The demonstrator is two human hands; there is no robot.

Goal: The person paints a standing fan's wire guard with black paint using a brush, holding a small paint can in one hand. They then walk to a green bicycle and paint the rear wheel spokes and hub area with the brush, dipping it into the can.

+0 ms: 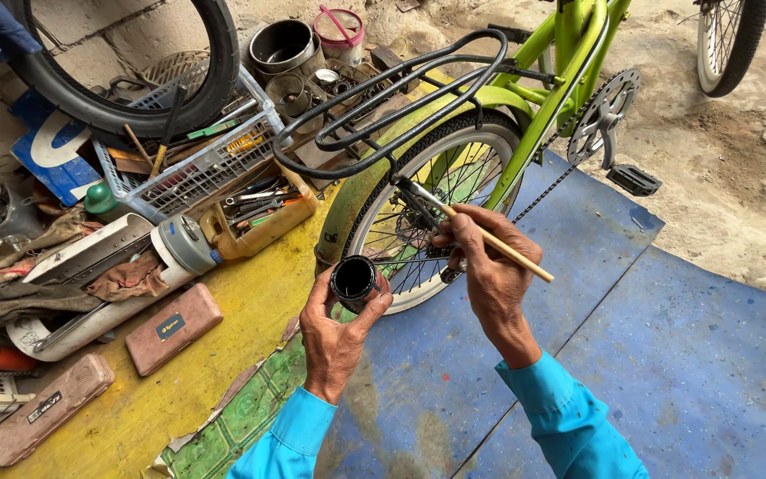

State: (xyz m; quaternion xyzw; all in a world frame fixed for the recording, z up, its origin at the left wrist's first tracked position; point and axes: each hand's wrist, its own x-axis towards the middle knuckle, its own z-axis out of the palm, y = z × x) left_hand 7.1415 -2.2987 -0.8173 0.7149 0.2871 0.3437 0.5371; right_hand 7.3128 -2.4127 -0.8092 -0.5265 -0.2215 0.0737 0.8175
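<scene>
Both arms reach forward from bottom of frame, bright blue sleeves down to the wrists. Left hand (pixel 334 333): palm turned inward, fingers and thumb curled round a small dark pot (pixel 354 279), held upright at mid-height. Right hand (pixel 487 266): further forward and higher, back of hand up, fingers pinched on a thin wooden-handled brush (pixel 476 231), wrist bent slightly. Hands near each other, not touching.

The left hand (pixel 334 333) holds a small black tin (pixel 354 279) while the right hand (pixel 488 270) holds a brush (pixel 476 231) against the green bicycle's rear wheel (pixel 427 208).
</scene>
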